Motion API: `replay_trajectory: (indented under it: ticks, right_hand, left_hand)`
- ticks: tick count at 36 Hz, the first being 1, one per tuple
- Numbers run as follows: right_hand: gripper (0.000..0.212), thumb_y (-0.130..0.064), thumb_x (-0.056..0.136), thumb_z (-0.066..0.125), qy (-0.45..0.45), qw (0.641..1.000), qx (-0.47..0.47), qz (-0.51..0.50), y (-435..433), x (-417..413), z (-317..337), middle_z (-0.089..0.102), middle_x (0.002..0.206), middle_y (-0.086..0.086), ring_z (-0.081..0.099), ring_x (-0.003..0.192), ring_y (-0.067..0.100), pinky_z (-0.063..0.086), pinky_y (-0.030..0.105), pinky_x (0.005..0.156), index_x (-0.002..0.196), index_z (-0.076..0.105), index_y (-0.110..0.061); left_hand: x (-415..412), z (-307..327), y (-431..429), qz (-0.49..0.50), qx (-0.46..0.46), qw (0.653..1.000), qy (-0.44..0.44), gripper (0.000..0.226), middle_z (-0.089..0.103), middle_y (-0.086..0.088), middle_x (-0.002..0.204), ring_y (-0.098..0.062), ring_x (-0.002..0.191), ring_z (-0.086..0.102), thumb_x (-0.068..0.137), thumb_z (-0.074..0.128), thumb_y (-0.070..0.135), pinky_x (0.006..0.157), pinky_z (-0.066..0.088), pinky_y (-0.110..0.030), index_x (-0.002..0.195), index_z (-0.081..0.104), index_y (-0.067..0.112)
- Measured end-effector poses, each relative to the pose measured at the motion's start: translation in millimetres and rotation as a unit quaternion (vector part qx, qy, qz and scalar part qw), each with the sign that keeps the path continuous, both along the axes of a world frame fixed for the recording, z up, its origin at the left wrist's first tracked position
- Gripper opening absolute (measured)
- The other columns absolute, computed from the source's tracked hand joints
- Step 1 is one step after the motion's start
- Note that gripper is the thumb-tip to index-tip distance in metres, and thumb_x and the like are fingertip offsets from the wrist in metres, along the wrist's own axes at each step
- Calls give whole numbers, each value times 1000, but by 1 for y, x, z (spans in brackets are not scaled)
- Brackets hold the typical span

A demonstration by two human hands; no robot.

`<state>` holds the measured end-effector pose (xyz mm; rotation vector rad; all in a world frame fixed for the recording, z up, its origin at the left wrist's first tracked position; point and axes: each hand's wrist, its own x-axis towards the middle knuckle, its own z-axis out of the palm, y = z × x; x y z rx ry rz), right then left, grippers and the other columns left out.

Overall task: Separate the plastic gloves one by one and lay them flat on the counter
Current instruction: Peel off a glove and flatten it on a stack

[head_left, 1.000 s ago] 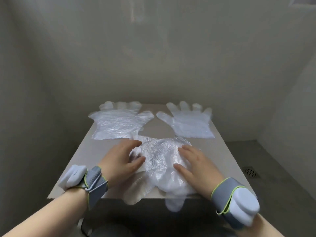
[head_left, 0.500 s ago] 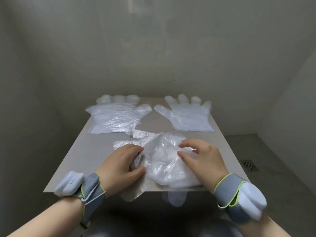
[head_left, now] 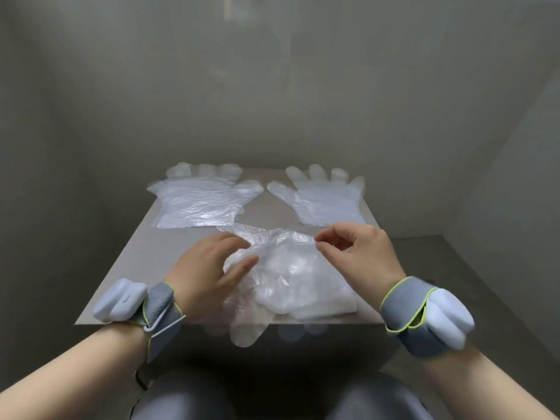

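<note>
Glove pile point(head_left: 291, 277) layers indistinct w/ L hand point(head_left: 209, 268) covering part.

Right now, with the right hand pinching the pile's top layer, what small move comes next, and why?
Probably raise the right hand, peeling the top layer off the pile. Its thumb and forefinger pinch that film's edge, and the left hand rests on the pile, which should hold the other gloves down.
</note>
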<state>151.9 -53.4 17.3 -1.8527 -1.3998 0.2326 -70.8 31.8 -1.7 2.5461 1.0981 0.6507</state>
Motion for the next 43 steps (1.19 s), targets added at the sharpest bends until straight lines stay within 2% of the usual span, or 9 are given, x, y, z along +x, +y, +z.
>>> replay_trajectory:
  ticks: [6,10,16,24,28,31,35,39,43]
  right_hand:
    - [8,-22,76,70,17,1000,15,15,12,5,26,63,63,-14,51,52,2,46,22,62,73,70,-30]
    - [7,-23,76,68,-5,1000,12,18,15,7,40,66,67,-12,50,57,-7,35,8,55,75,71,-29]
    - [4,-22,75,69,-12,999,28,18,15,5,55,65,63,-11,54,58,-2,37,5,54,76,72,-25]
    - [4,-23,74,69,-12,999,28,15,15,-1,66,70,67,-5,63,73,9,47,20,66,76,72,-22]
    - [3,-23,74,70,-12,999,30,19,12,-2,69,69,67,-5,63,70,8,48,20,65,75,72,-22]
    - [4,-27,74,72,3,999,30,36,9,2,71,69,68,-6,65,70,7,52,24,67,74,72,-23]
    - [22,-44,82,66,84,993,55,64,-3,13,72,67,74,-7,58,51,-1,42,11,50,87,70,-23]
    - [47,-62,70,59,162,982,19,93,-18,29,55,69,102,-4,67,85,8,52,21,67,104,62,-30]
    - [63,-66,60,71,156,980,-38,118,-36,34,28,61,114,-17,55,106,-9,47,20,89,115,55,-41]
  left_hand:
    - [5,21,-15,-40,24,999,-23,71,57,18,119,1,106,53,74,40,76,86,35,-10,121,59,27]
    - [8,16,-31,-71,4,996,-49,88,50,21,126,5,110,50,62,51,83,92,37,-11,131,51,29]
    - [14,12,-34,-68,19,995,-72,87,54,20,109,2,97,53,56,62,79,83,34,-2,128,47,31]
    - [36,26,-42,-23,-59,988,-138,67,60,15,94,-2,73,64,65,77,56,68,54,-20,120,48,31]
    - [45,30,-43,-11,-191,956,-224,40,71,2,79,-12,63,67,71,81,25,63,54,-29,103,57,23]
    - [46,38,-39,-1,-291,914,-281,30,73,-8,74,-13,62,66,74,78,7,61,53,-23,99,62,13]
    - [40,55,-31,-22,-384,862,-330,24,72,-9,74,-16,66,66,75,73,1,64,56,-21,96,63,6]
    - [34,76,-23,-57,-452,813,-363,30,70,-9,72,-15,61,67,70,69,2,59,57,-21,99,62,4]
    - [33,95,-18,-82,-460,802,-371,33,69,-6,70,-13,59,66,64,67,9,62,58,-22,97,62,6]
